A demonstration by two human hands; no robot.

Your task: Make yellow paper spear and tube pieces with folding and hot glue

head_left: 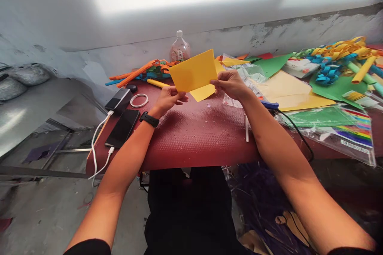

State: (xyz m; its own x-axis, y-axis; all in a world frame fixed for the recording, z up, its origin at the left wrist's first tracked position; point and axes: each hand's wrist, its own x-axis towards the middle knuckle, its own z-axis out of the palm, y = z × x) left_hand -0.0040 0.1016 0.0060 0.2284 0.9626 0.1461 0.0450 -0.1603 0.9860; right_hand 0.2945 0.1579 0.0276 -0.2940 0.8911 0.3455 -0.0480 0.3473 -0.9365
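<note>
A folded yellow paper sheet (pixel 195 73) is held up above the dark red table (pixel 191 135), tilted towards me. My left hand (pixel 169 99), with a black wristband, pinches its lower left edge. My right hand (pixel 229 84) pinches its right edge. Both hands are closed on the sheet. A rolled yellow paper tube (pixel 157 83) lies on the table behind my left hand.
A black phone (pixel 123 128) and a power bank (pixel 119 100) with white cable lie at the table's left end, beside a white ring (pixel 139 100). A plastic bottle (pixel 179 47) stands at the wall. Coloured paper sheets, curled strips (pixel 338 53) and plastic packets (pixel 335 123) cover the right side.
</note>
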